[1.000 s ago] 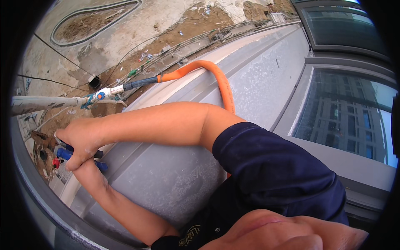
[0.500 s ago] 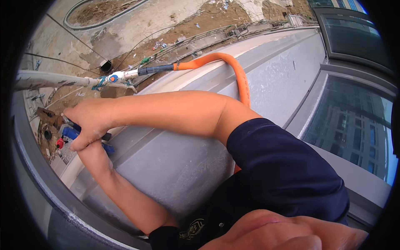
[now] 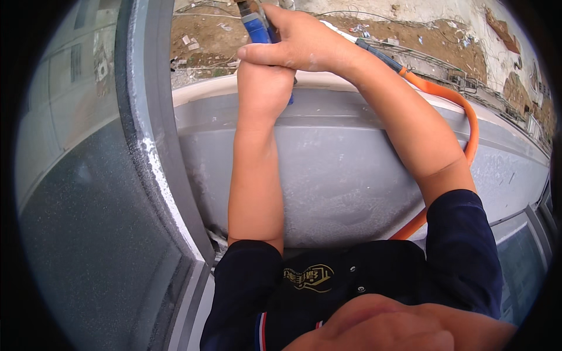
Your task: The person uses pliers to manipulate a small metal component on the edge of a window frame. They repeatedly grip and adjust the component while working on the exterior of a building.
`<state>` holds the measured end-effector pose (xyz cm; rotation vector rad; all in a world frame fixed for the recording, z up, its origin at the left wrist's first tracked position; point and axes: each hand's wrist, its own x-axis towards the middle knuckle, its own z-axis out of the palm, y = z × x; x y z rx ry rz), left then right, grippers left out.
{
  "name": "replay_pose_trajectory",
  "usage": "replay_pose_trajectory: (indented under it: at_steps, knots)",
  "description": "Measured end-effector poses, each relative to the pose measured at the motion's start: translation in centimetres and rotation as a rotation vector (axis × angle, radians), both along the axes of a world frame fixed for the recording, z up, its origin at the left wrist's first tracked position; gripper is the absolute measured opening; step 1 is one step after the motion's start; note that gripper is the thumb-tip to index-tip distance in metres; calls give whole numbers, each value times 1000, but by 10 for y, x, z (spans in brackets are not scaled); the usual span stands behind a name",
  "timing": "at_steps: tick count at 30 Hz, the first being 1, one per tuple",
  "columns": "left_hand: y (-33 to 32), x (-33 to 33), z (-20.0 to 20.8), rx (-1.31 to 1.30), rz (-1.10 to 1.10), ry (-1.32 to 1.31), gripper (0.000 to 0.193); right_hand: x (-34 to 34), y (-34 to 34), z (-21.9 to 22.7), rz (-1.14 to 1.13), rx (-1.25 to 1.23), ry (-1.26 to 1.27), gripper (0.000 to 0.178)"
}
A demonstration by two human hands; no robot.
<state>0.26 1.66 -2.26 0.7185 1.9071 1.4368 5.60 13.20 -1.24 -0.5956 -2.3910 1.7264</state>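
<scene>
Beyond the ledge, at the top of the view, both my hands are closed together around a tool with a blue body and black parts (image 3: 256, 29). My left hand (image 3: 264, 88) is wrapped round its lower part, and the blue end peeks out below that fist. Across the top lies my right hand (image 3: 313, 44), its thumb resting over the left hand and its fingers gripping the dark side. The tool's far end is cut off by the upper edge, so its exact kind cannot be made out. A white pipe (image 3: 338, 30) shows partly behind my right hand.
An orange hose (image 3: 436, 88) with a dark cuff (image 3: 380, 55) loops over the grey ledge (image 3: 328, 169) and passes behind my right arm. A grey window frame (image 3: 155, 146) stands close on my left. Far below lies littered dirt ground (image 3: 205, 38). Another window (image 3: 524, 263) is at right.
The view has swung left, bringing the left window frame in and shifting my hands to the upper middle. Both hands keep their hold on the tool. The white pipe is now mostly hidden.
</scene>
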Motion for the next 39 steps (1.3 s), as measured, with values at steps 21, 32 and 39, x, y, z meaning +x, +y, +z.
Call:
replay_pose_trajectory:
  at_steps: [21, 32, 39]
  knots:
    - [-1, -1, -2, 50, 8, 17, 11, -3, 3, -4, 16, 38, 202, 64]
    - [-1, 0, -2, 42, 5, -5, 14, -4, 0, -11, -40, 150, 287, 58]
    - [-1, 2, 2, -130, -48, -14, 33, -4, 1, 10, -92, -54, 107, 37]
